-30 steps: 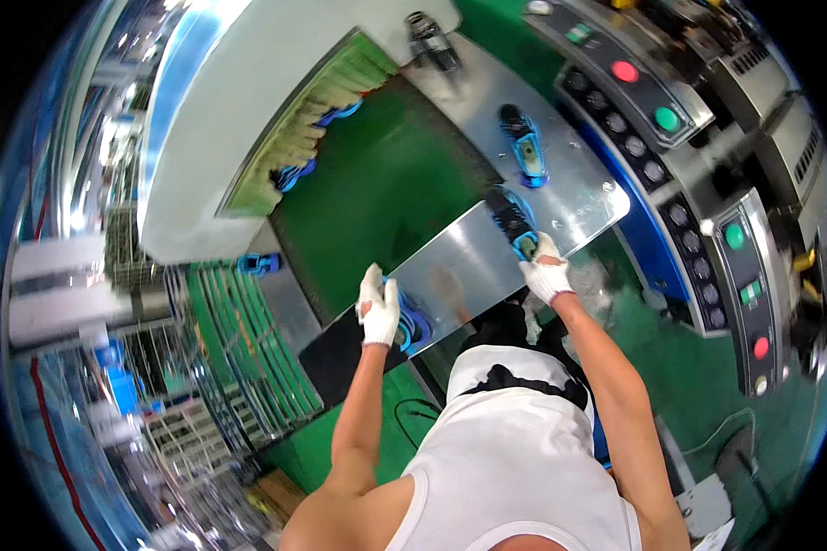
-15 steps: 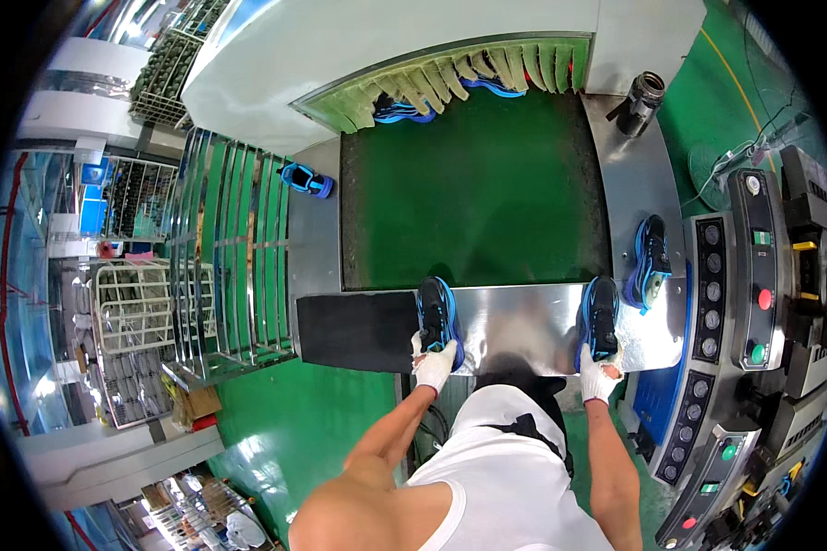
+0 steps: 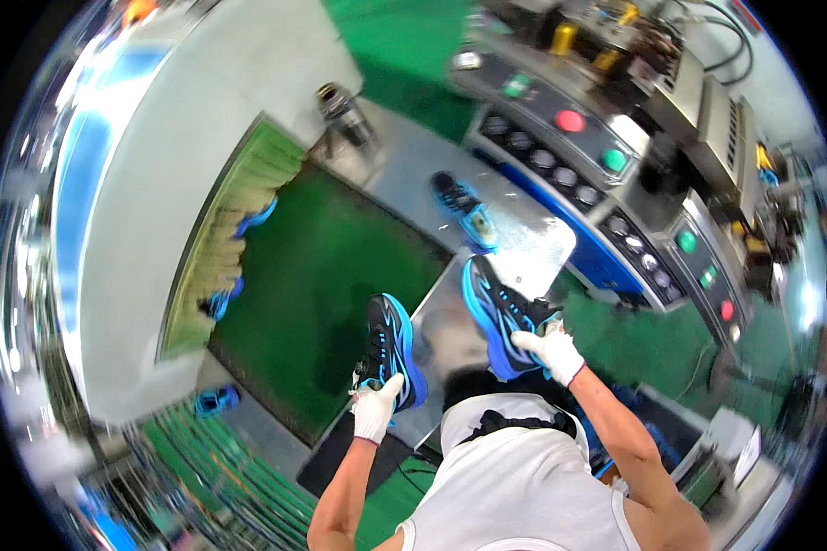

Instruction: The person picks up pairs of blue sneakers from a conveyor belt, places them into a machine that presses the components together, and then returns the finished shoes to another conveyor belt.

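My left hand (image 3: 375, 409), in a white glove, grips a black and blue sneaker (image 3: 390, 354) by its heel, toe pointing away from me. A matching sneaker (image 3: 496, 317) is held by the heel in my gloved right hand (image 3: 551, 352), its blue sole side turned to the left. Both shoes are raised in front of my body, above the near metal edge of the machine table. Beyond the right-hand shoe, another blue and black sneaker (image 3: 466, 211) lies on the metal ledge (image 3: 404, 156).
A green conveyor belt (image 3: 331, 285) runs into a machine opening hung with a fringed curtain (image 3: 216, 239), with shoes partly under it. A small shoe (image 3: 216, 401) rests on the far-left ledge. A dark metal flask (image 3: 340, 115) stands near the opening. Control panels with buttons (image 3: 570, 121) line the right.
The view has swung round to the right. Both sneakers, earlier at the table's near edge, are now lifted; the two hands have come closer together and still grip the heels.
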A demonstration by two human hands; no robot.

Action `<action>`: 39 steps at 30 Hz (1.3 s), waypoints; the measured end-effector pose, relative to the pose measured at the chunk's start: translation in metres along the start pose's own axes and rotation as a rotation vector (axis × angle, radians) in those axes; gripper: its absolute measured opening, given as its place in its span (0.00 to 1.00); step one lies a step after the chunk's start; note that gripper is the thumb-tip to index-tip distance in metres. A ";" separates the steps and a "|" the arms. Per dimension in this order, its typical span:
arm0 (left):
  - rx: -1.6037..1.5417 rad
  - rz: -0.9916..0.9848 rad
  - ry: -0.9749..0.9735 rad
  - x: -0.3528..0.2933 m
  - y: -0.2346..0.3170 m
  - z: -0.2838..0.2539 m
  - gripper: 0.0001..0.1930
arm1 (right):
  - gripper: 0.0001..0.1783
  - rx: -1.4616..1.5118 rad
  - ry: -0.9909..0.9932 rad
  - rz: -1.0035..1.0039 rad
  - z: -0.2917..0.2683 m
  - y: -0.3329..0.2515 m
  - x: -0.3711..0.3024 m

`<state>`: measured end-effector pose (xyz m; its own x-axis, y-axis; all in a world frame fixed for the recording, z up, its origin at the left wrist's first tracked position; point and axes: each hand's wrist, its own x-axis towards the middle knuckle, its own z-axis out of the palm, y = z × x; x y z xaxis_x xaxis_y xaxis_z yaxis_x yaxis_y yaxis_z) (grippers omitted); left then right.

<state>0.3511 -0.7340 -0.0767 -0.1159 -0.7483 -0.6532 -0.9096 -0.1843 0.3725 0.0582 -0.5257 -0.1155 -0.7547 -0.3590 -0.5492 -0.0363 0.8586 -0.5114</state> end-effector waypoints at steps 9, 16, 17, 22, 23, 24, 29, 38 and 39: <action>0.308 0.726 -0.613 -0.112 0.230 0.056 0.32 | 0.32 1.582 0.406 -0.029 -0.119 0.020 -0.175; 0.623 1.274 -0.981 -0.236 0.248 0.183 0.34 | 0.33 1.845 1.248 0.052 -0.126 0.125 -0.304; 0.621 1.274 -1.078 -0.273 0.249 0.200 0.33 | 0.30 1.821 1.398 0.149 -0.131 0.142 -0.326; 0.443 1.552 -1.496 -0.449 0.257 0.312 0.35 | 0.38 1.302 1.988 0.533 -0.141 0.238 -0.414; 0.478 1.573 -1.528 -0.481 0.257 0.341 0.36 | 0.42 1.155 1.857 0.950 -0.151 0.247 -0.437; 0.514 1.593 -1.549 -0.512 0.256 0.369 0.37 | 0.47 0.991 1.669 1.331 -0.157 0.261 -0.457; 0.525 2.062 -1.282 -0.628 0.222 0.524 0.38 | 0.54 0.701 1.598 1.506 -0.181 0.383 -0.467; 0.276 1.952 -1.412 -0.609 0.211 0.542 0.38 | 0.32 0.256 1.805 1.252 -0.257 0.455 -0.467; 0.241 1.976 -1.403 -0.579 0.209 0.520 0.37 | 0.30 0.115 1.930 1.125 -0.261 0.437 -0.453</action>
<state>0.0204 -0.0080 0.0366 -0.5071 0.8062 0.3047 0.5356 0.0178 0.8443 0.2128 0.1073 0.0825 0.0295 0.8545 0.5187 0.7093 0.3477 -0.6132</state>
